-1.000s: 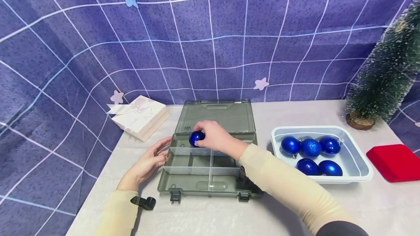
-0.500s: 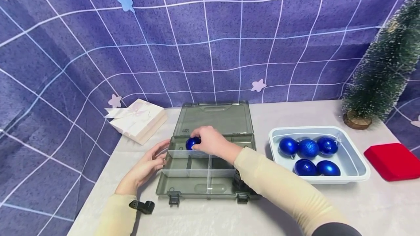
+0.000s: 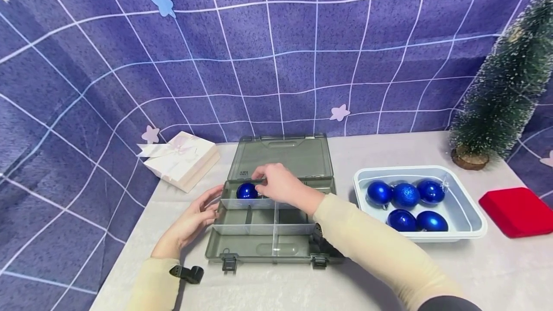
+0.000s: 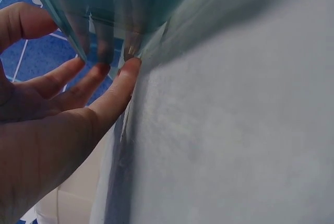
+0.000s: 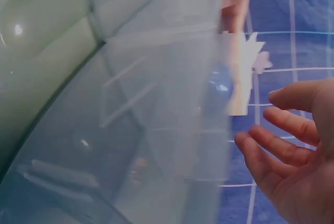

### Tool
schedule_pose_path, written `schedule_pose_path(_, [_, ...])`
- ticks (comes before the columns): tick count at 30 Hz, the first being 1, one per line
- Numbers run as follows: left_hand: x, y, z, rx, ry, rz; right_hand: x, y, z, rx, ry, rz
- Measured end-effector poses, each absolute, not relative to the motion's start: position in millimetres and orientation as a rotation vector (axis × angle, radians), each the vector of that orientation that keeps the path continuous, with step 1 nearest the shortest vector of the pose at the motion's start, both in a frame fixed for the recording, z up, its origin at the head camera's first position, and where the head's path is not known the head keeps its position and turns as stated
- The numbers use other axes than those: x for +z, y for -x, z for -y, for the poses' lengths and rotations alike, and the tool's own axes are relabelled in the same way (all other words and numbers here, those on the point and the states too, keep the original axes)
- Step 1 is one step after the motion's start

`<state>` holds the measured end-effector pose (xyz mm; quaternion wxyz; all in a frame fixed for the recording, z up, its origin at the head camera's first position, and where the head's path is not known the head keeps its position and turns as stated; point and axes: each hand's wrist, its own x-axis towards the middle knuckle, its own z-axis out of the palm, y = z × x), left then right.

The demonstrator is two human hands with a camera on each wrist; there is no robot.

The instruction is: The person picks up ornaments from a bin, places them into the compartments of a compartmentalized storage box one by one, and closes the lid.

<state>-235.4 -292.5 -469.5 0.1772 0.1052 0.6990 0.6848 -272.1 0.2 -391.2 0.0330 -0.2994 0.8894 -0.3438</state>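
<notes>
A shiny blue bauble (image 3: 247, 191) lies in the back left compartment of an open green-grey compartment box (image 3: 251, 244). My right hand (image 3: 282, 185) hovers just right of the bauble, with a small gap between them. Its loosely bent fingers hold nothing in the right wrist view, where the bauble shows blurred through a divider. At the box's left side is my left hand (image 3: 193, 220). In the left wrist view its outstretched fingertips (image 4: 128, 70) touch the translucent box wall (image 4: 104, 4). My right forearm hides part of the box's right side.
A white tray (image 3: 468, 234) with several blue baubles stands to the right. Beyond it are a red box (image 3: 520, 212) and a small frosted tree (image 3: 501, 95). A white gift box (image 3: 183, 157) sits at the back left, before the blue curtain (image 3: 237, 71).
My right hand has lowered the bauble into the back left compartment and let go of it, the fingers now off to its right. My left hand stays at the box's side.
</notes>
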Motion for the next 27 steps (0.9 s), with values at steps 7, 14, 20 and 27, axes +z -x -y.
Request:
schedule_pose_path(7, [-468.1, 234.3, 291.9, 1.933, -0.329, -1.984, -366.5, 256.3, -31.9, -1.374, 1.018, -2.591])
schedule_pose_path(14, [-466.7, 233.8, 292.6, 1.926, -0.334, -1.986, -347.7, 230.2, -83.2, -1.696, 1.072, -2.421])
schedule_pose_path(20, [-468.2, 234.3, 292.6, 1.914, -0.332, -1.999, -347.6, 208.6, -134.9, -1.747, 1.039, -2.439])
schedule_pose_path(27, [-470.4, 235.8, 292.8, 1.919, -0.324, -1.987, -368.9, 204.5, -196.9, -1.832, 0.98, -2.453])
